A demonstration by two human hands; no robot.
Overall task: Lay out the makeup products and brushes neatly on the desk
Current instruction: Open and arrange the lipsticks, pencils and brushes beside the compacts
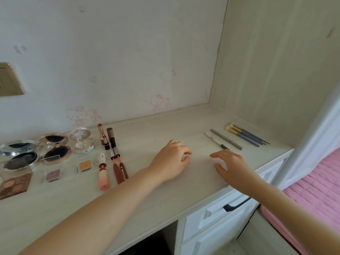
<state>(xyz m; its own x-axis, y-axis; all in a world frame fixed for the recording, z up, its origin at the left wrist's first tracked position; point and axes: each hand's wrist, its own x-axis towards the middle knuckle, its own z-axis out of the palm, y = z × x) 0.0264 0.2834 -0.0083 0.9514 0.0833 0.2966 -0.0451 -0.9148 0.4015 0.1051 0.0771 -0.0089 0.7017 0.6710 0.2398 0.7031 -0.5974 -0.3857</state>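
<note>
Your hands are hovering over the bare middle of the desk (165,199), with makeup lying to the left and brushes to the far right.

Going left to right: the compacts (53,148) are sitting open at far left, hinged, glossy and mirrored, so you are better off holding them by the base rim, since the lids are fragile and slippery. The small pans (85,166) and lipsticks (112,155) just right of them are light, hard, smooth cylinders and squares that are likely to roll. Your left hand (170,159) is loosely curled, holding nothing. Your right hand (229,162) is spread narrowly over something small and white; I cannot tell whether it is gripping it. Beyond it, the pencils (226,139) and brushes (246,134) are lying parallel: thin, stiff, light, best pinched mid-handle, away from the soft bristles.
</note>
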